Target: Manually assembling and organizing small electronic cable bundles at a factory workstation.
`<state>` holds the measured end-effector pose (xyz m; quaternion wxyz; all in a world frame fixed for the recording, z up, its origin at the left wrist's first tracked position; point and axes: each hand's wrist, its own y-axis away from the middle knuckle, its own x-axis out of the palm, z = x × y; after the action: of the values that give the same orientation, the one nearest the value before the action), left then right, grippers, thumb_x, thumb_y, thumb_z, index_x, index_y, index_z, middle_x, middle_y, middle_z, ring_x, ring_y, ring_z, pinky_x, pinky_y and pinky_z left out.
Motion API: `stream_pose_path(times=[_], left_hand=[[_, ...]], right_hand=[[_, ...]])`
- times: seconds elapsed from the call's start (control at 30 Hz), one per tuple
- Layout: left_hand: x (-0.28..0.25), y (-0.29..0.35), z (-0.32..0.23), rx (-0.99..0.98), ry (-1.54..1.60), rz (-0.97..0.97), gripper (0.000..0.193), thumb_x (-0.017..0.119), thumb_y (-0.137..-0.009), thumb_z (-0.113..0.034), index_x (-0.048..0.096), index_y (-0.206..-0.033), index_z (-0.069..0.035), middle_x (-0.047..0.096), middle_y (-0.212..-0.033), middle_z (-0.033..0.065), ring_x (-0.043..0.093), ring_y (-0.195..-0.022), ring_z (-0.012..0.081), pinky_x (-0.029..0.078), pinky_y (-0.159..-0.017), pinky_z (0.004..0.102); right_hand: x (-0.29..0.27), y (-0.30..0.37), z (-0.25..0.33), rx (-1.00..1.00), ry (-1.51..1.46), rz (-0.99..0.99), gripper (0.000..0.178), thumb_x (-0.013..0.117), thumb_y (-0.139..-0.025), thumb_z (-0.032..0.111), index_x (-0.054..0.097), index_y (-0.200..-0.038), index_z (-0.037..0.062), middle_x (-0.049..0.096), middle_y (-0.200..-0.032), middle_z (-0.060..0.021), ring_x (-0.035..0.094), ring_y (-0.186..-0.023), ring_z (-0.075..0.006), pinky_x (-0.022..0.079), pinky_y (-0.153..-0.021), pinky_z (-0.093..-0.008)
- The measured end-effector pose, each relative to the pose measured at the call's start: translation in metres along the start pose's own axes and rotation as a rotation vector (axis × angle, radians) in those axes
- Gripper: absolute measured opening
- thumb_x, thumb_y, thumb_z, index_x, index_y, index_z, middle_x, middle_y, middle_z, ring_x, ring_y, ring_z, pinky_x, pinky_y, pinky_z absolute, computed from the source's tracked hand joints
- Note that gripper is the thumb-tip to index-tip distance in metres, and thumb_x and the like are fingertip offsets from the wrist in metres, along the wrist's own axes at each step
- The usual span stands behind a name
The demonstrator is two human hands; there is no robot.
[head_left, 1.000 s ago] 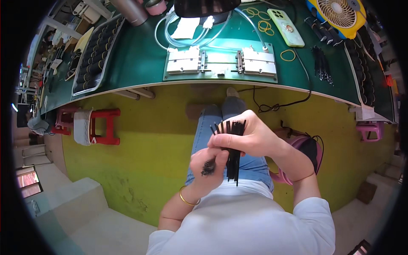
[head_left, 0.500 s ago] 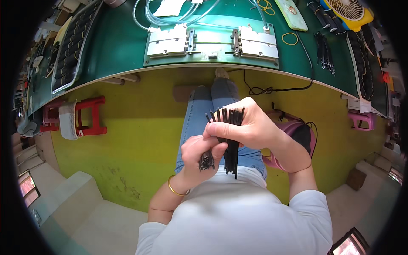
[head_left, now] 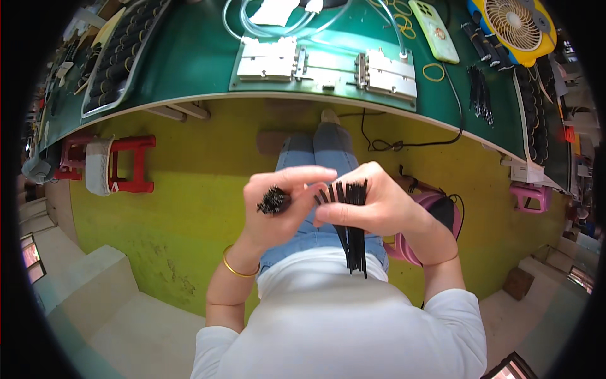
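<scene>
Above my lap, my left hand (head_left: 282,228) is closed around a bundle of thin black wires (head_left: 273,201), their cut ends showing out of the fist. Its thumb and forefinger reach toward my other hand, close to the tips there. My right hand (head_left: 386,208) pinches a second bunch of black wires (head_left: 356,249) between thumb and fingers. The upper ends of this bunch are fanned out, with a few strands spread to the left, and the lower ends hang down in front of my shirt.
The green bench (head_left: 189,60) ahead carries a metal clamping fixture (head_left: 325,79) with clear tubes, a phone (head_left: 434,31), a yellow fan (head_left: 514,25) and more black wires (head_left: 480,95). A tray of black bundles (head_left: 117,66) lies left. A red stool (head_left: 132,165) and pink seat (head_left: 429,218) flank me.
My left hand has moved left and up, turning so its bundle's ends point left. The right hand's bunch has shifted slightly down and right. The view has moved a little over the bench.
</scene>
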<state>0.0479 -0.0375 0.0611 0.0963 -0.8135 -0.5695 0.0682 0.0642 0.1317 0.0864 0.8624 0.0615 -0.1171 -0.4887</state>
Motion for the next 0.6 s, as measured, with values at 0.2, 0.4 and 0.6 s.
stream_pose_path(times=[0.2,0.4,0.6], left_hand=[[-0.006,0.008,-0.002,-0.028,0.016,0.045,0.011,0.057,-0.071,0.009,0.061,-0.080,0.002,0.056,-0.060,0.0025,0.046,-0.050,0.0042,0.036,-0.047,0.0171],[-0.021,0.010,0.000,-0.057,0.024,0.086,0.008,0.062,-0.068,0.006,0.060,-0.076,0.002,0.050,-0.054,-0.0007,0.039,-0.047,0.0024,0.029,-0.045,0.0160],[-0.020,0.015,-0.010,-0.219,0.191,0.009,0.007,0.060,-0.070,0.003,0.056,-0.076,0.001,0.042,-0.050,-0.0044,0.033,-0.044,0.0016,0.024,-0.041,0.0168]], right_hand=[[0.006,0.003,-0.001,-0.012,0.008,0.010,0.018,0.062,-0.080,0.018,0.065,-0.075,0.0010,0.054,-0.056,-0.0001,0.043,-0.052,-0.0037,0.036,-0.047,-0.0208],[0.007,0.000,0.003,0.039,-0.039,-0.007,0.018,0.061,-0.080,0.012,0.058,-0.067,-0.0006,0.055,-0.059,-0.0007,0.045,-0.056,-0.0034,0.037,-0.049,-0.0196],[0.016,-0.004,0.005,-0.006,-0.036,-0.125,0.020,0.061,-0.079,0.009,0.052,-0.063,0.0004,0.050,-0.056,0.0019,0.042,-0.055,-0.0024,0.034,-0.048,-0.0191]])
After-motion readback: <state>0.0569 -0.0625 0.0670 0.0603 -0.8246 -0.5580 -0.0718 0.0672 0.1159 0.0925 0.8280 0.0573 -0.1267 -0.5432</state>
